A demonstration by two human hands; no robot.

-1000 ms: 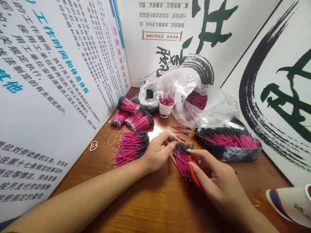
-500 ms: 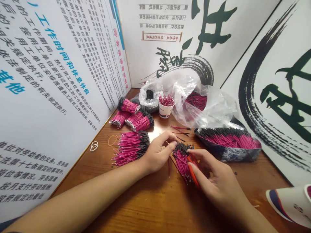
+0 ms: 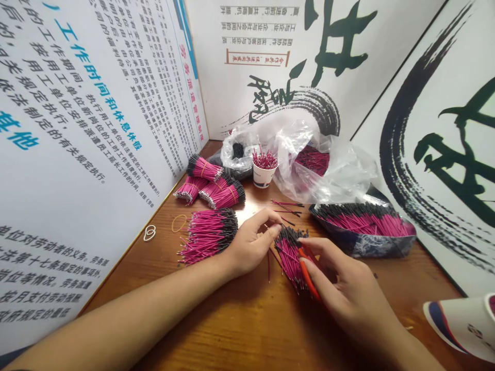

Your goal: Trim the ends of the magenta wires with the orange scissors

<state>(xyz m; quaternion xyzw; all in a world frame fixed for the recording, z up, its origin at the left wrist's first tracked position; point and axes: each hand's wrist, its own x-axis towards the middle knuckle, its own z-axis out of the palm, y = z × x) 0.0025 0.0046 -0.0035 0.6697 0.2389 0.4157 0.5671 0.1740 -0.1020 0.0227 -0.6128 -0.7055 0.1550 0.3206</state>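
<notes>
My right hand (image 3: 342,288) is closed around red-handled pliers (image 3: 309,278). Their dark jaws point left, over the black ends of a loose pile of magenta wires (image 3: 290,257). Left of that pile, my left hand (image 3: 255,241) pinches thumb and forefinger together close to the jaws; whatever is between the fingertips is too small to make out. One single magenta wire (image 3: 269,269) shows just below this hand. A flat stack of magenta wires with black ends (image 3: 204,237) lies beside my left wrist.
Banded wire bundles (image 3: 216,188) sit at the back left, near a paper cup (image 3: 263,178) full of wires. Plastic bags (image 3: 340,172) stand behind. At right are a dark tray (image 3: 371,247) of wires and another cup (image 3: 456,324). Rubber bands (image 3: 149,233) lie left.
The pliers' handles and my right hand have shifted very slightly toward the lower right. My left hand keeps its place and pinch.
</notes>
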